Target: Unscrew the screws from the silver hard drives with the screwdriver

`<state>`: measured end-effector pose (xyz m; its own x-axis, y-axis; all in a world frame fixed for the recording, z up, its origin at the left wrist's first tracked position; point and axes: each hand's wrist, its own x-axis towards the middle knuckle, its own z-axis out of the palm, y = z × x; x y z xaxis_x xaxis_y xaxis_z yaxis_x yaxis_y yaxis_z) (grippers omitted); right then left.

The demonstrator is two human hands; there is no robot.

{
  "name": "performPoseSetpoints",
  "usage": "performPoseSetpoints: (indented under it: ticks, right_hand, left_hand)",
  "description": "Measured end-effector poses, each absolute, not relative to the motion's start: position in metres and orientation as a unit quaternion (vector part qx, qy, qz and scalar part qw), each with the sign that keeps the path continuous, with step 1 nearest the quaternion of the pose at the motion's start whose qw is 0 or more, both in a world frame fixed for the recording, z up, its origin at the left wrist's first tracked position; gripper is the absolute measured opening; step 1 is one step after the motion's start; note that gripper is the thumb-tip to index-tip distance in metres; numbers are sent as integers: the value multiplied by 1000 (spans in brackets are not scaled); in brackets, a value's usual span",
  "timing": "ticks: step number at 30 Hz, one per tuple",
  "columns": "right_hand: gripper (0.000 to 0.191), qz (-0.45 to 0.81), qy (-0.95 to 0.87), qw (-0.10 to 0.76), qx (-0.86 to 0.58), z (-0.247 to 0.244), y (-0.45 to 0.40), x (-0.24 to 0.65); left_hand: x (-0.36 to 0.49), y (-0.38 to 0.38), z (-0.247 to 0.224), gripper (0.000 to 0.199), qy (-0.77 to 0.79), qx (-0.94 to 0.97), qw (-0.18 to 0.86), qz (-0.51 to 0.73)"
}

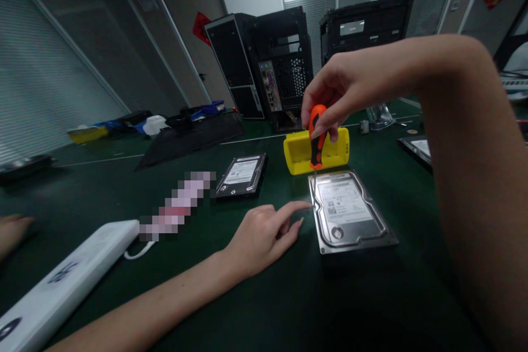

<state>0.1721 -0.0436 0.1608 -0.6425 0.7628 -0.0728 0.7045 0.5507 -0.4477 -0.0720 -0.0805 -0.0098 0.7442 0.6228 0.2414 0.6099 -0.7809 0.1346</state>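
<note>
My right hand is wrapped round the handle of an orange and black screwdriver, which stands nearly upright. Its tip is down at the left edge of a silver hard drive with a white label, lying on the dark green table. My left hand rests on the table just left of the drive, index finger stretched to the drive's left edge near the tip, the other fingers loosely curled, holding nothing. Right behind the drive sits a yellow tray with small dark bits in it.
A second hard drive lies to the left, another at the right. A long white box is at the lower left. Computer cases stand at the back beside a black mat. Another person's hand shows at the left edge.
</note>
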Motion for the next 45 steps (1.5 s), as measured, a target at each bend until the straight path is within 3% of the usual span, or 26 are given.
performPoseSetpoints:
  ticks: [29, 45]
  right_hand:
    - [42, 234, -876, 52, -418, 167, -45, 168]
    - [39, 240, -878, 95, -404, 159, -47, 172]
  left_hand:
    - [-72, -81, -8, 37, 338, 932, 42, 127]
    - [-72, -78, -9, 34, 354, 927, 48, 113]
